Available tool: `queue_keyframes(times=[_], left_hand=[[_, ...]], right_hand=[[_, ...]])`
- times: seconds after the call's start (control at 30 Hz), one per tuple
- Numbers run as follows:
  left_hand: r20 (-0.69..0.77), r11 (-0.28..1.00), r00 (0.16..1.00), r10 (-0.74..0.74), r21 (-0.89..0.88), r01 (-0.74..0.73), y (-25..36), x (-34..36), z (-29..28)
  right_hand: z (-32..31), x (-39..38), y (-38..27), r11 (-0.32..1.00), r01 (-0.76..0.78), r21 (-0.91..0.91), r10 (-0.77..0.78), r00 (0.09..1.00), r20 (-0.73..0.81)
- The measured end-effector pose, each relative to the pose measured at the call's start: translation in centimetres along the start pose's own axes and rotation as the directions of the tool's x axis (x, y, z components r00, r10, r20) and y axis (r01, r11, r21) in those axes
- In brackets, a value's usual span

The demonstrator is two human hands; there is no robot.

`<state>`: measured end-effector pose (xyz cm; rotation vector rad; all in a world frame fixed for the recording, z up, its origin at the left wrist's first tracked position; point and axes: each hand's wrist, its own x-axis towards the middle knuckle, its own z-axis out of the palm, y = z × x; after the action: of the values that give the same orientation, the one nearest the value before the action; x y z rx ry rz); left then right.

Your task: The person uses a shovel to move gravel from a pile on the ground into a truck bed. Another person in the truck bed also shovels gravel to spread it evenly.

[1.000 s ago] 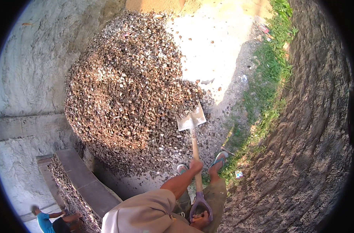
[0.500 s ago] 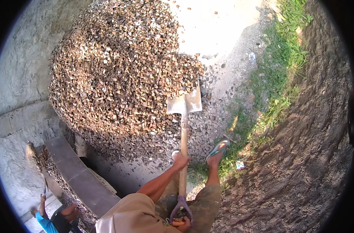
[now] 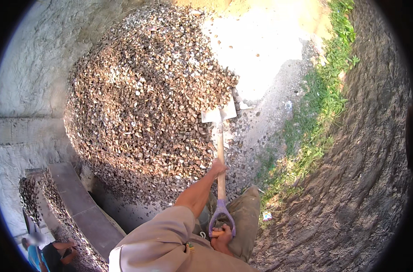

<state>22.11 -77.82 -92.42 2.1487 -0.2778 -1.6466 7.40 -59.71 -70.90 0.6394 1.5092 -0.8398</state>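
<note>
At the right edge of the gravel pile [image 3: 143,90], the shovel [image 3: 221,186] has its blade [image 3: 228,110] against stones. The left hand [image 3: 218,167] grips its shaft [image 3: 220,145], the right hand [image 3: 222,237] its purple handle [image 3: 221,209].

Green grass [image 3: 317,113] grows beside a rough brown surface [image 3: 347,181] — a little scrap of litter [image 3: 266,216] lies near it. Over on the left are a big grey wall [image 3: 29,81], a long brown board [image 3: 81,213] — and a person in blue [image 3: 33,256].
</note>
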Motion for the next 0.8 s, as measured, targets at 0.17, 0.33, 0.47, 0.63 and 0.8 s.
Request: queue_keyframes(times=[0.17, 0.33, 0.47, 0.63, 0.8], left_hand=[[-0.019, 0.98, 0.998, -0.063, 0.19, 0.065, 7.5, -4.4, 0.3], [-0.2, 0.977, 0.98, -0.01, 0.206, 0.052, 7.2, 0.9, 2.0], [-0.236, 0.988, 0.972, 0.006, 0.148, 0.03, 9.7, 4.4, 1.7], [-0.206, 0.967, 0.979, -0.015, 0.246, 0.067, 15.6, 7.0, 0.7], [0.04, 0.992, 0.992, -0.118, -0.04, 0.12, 22.5, 14.5, -0.2]], right_hand=[[4.7, -0.6, -3.9, 0.994, -0.085, -0.074, 0.086, 0.996, 0.006], [8.3, -0.4, -6.7, 0.991, -0.09, -0.098, 0.086, 0.995, -0.043], [12.0, 1.1, -7.8, 0.974, -0.19, -0.127, 0.175, 0.978, -0.116], [18.4, 2.2, -8.9, 0.992, -0.119, 0.036, 0.123, 0.983, -0.139], [26.9, 5.8, -11.2, 0.999, 0.033, -0.012, -0.034, 0.984, -0.175]])
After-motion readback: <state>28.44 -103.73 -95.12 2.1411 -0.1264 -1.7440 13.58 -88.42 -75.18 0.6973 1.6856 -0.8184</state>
